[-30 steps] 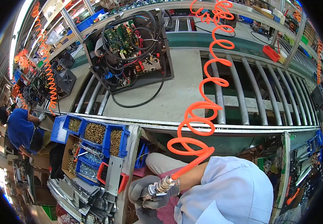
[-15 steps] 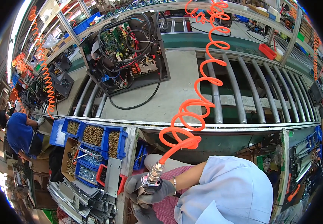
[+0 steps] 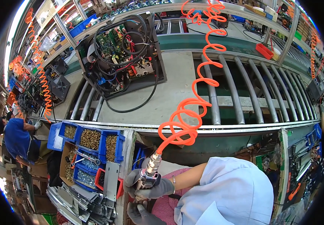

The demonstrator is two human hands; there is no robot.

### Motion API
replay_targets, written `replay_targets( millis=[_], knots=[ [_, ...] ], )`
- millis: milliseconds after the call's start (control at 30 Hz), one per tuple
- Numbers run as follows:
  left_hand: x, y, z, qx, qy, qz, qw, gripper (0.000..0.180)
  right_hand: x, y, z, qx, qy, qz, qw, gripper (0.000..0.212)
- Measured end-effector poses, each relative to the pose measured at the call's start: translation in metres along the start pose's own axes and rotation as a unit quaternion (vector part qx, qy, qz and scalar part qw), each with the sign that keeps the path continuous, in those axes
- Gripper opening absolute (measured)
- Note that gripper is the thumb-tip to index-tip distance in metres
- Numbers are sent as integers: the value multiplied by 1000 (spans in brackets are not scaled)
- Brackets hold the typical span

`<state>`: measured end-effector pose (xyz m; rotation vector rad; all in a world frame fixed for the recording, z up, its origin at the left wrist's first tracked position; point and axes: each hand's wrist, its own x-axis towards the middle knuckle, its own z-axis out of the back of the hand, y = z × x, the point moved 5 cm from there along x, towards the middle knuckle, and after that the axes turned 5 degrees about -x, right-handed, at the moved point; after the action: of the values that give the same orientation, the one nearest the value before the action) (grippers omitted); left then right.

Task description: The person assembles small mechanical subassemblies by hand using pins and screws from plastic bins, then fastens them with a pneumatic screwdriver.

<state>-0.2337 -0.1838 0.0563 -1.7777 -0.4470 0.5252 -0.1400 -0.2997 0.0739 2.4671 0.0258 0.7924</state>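
My right hand (image 3: 150, 187), in a grey glove, is closed around a pneumatic screwdriver (image 3: 149, 173) held low in front of my lap. An orange coiled air hose (image 3: 192, 112) runs from the tool's top up over the conveyor. My left hand (image 3: 141, 214), also gloved, sits just below the tool's lower end with its fingers curled; whether it holds anything is hidden. An open black machine chassis (image 3: 120, 56) with green circuit boards and black cables rests on a grey board on the roller conveyor, beyond the tool.
Blue bins of brass screws (image 3: 90, 138) and a stack of grey metal plates (image 3: 111, 180) stand to the left of my hands. Conveyor rollers (image 3: 244, 93) stretch to the right. A co-worker in a blue shirt (image 3: 15, 138) works at the far left. A red tray (image 3: 265, 50) lies far right.
My right hand has shifted slightly left with the screwdriver, and the hose has stretched after it. The chassis has not moved on the conveyor.
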Motion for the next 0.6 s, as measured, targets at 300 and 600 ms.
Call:
replay_targets(
  millis=[300, 600],
  knots=[
    [6, 12, 6, 86, 28, -26, 996, 30, -2, 7, 14, 0, -65, -22, 998, 41],
    [13, 24, 18, 179, 73, -80, 978, 22, -5, 9, 13, 1, -67, -21, 998, 40]
  ],
)
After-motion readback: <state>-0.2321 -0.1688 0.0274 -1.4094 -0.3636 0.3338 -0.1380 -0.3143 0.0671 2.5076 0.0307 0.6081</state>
